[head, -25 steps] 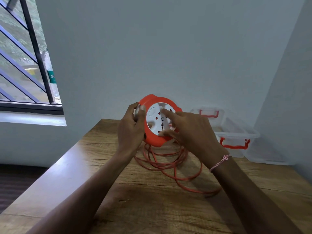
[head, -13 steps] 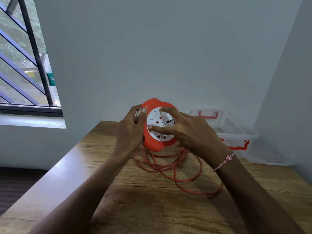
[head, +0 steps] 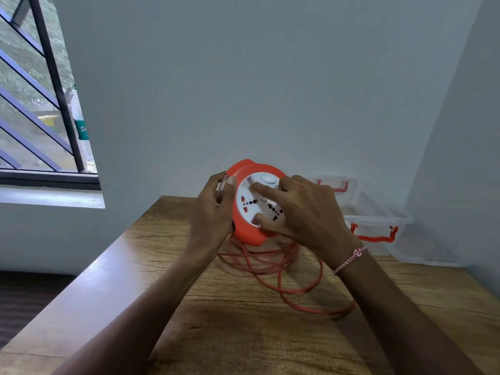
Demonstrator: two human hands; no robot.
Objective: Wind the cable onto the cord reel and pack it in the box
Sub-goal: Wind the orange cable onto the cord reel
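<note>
Over table (head: 243, 334), cord reel (head: 250, 209) between fingers (head: 263, 189)

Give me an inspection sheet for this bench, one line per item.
Surface: wooden table, grain visible.
Job's things: orange cord reel held above the table, white socket face toward the camera; clear box with red latches at far right, seemingly without its lid.
Clutter: nothing seen.
Hands: left hand grips the reel's left rim; right hand has thumb and fingers curled on the white face; bracelet on that wrist.
Cables: orange cable hangs from the reel into loose loops on the table, not wound.
Surroundings: barred window at left; plain wall behind.
</note>
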